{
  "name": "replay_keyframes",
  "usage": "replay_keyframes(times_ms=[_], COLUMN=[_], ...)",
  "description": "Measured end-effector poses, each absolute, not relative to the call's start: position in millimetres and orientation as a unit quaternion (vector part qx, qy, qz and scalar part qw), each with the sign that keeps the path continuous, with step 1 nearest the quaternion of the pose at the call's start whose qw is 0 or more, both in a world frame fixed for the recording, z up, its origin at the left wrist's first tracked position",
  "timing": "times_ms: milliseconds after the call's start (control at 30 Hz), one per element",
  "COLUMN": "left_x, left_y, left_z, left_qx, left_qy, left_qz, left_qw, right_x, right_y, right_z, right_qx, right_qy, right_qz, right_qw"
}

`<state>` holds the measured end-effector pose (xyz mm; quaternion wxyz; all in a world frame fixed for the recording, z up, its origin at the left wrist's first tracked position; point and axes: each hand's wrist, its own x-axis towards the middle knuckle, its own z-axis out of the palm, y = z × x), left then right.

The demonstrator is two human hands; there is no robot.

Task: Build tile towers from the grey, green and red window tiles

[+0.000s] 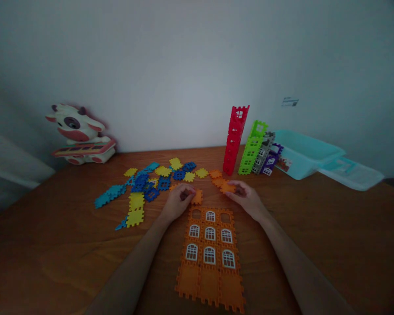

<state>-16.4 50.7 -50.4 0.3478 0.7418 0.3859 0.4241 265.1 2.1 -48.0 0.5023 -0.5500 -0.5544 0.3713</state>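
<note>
An orange panel (209, 280) of interlocked square tiles lies flat on the table between my forearms, its upper rows showing window openings, most with white frames. My left hand (179, 201) is closed on an orange square tile (197, 197) just beyond the panel's far edge. Farther right, my right hand (244, 197) pinches another orange tile (227, 187) between thumb and fingers. That tile lies against a few loose orange tiles (216, 173). Part of one more orange piece shows behind my left hand.
Blue and yellow tiles (135, 216) are scattered left of my hands. Red (235, 140), green (253, 148), grey and purple tile towers stand at the back right, beside a turquoise bin (307, 151) and its lid (351, 173). A cow toy keyboard (82, 135) sits back left.
</note>
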Motion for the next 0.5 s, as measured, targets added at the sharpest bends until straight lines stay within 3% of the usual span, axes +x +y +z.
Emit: replay_keyframes(times_ms=[233,500], left_x=[-17.1,-14.1], left_y=[51.2,51.9], left_z=[-50.0,-49.3], left_qx=[0.74,0.745], left_qy=[0.381,0.396], left_qz=[0.419,0.404], left_qw=[0.364,0.354], right_x=[265.4,268.9], right_y=[2.3,2.9], right_z=[-43.9,-42.2], right_qx=[-0.554,-0.565], right_qy=[-0.573,-0.586], right_qz=[0.402,0.369], right_qw=[0.451,0.449])
